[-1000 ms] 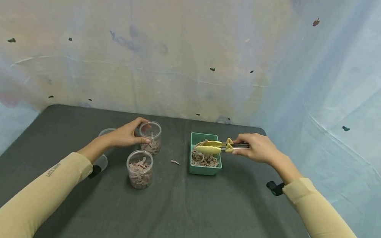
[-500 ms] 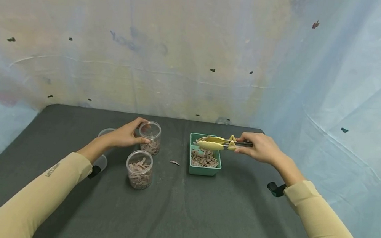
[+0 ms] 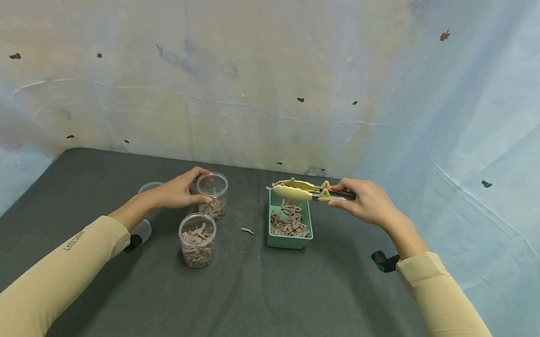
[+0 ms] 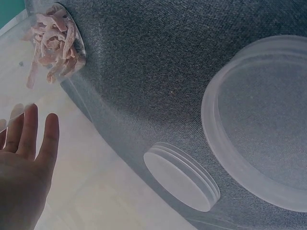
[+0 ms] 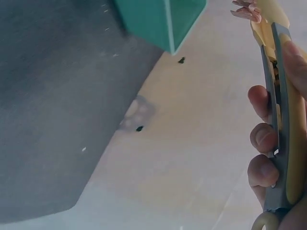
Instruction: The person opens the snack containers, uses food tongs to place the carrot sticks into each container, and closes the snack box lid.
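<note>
My left hand [image 3: 175, 189] holds the far clear plastic jar [image 3: 218, 206], thumb at the front and fingers round the back. Pale brownish strips partly fill it. Nearer me stands a second clear jar [image 3: 197, 252], fuller of the same strips. With my right hand [image 3: 366, 202] I grip yellow-headed tongs [image 3: 297, 193] by their handles, above the back of a green rectangular box [image 3: 289, 242]. A few strips [image 5: 246, 11] stick out from the tongs' tips. More strips [image 3: 289, 222] lie in the box.
One loose strip [image 3: 247, 230] lies on the dark table [image 3: 237, 306] between the jars and the box. Two round translucent lids, one large lid [image 4: 211, 110] and one seen edge-on, a second lid [image 4: 180, 179], lie beside my left forearm. Plastic sheeting [image 3: 259, 80] hangs behind the table.
The tongs have risen out of the green box and shifted slightly left and away, with strips in their tips. My left hand and both jars have stayed in place.
</note>
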The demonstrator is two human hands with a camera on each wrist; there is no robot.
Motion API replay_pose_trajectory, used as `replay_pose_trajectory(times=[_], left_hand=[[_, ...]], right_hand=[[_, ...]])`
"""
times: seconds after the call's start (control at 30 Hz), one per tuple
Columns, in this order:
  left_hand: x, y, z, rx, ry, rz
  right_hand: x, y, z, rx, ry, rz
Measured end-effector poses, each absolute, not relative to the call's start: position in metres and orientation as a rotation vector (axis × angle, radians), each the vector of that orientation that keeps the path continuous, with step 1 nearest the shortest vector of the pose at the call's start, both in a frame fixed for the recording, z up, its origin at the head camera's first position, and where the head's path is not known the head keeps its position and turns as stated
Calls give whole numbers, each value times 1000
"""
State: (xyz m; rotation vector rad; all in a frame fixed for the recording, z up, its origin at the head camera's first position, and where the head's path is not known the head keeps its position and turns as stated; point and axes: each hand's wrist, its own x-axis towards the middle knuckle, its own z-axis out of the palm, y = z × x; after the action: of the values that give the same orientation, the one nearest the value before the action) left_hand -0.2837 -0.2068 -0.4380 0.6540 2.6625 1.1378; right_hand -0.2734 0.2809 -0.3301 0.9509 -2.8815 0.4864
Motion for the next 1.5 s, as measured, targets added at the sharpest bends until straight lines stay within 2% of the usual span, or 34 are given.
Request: replay_pose_trajectory(times=[0.87,1.5], left_hand=[[-282,-199,-437,668,2681,1129],[-279,-196,-432,649,2648,1156]], right_hand=[[-304,175,-317,1181,-2772,626],[-313,135,-332,1212,-2839,477]])
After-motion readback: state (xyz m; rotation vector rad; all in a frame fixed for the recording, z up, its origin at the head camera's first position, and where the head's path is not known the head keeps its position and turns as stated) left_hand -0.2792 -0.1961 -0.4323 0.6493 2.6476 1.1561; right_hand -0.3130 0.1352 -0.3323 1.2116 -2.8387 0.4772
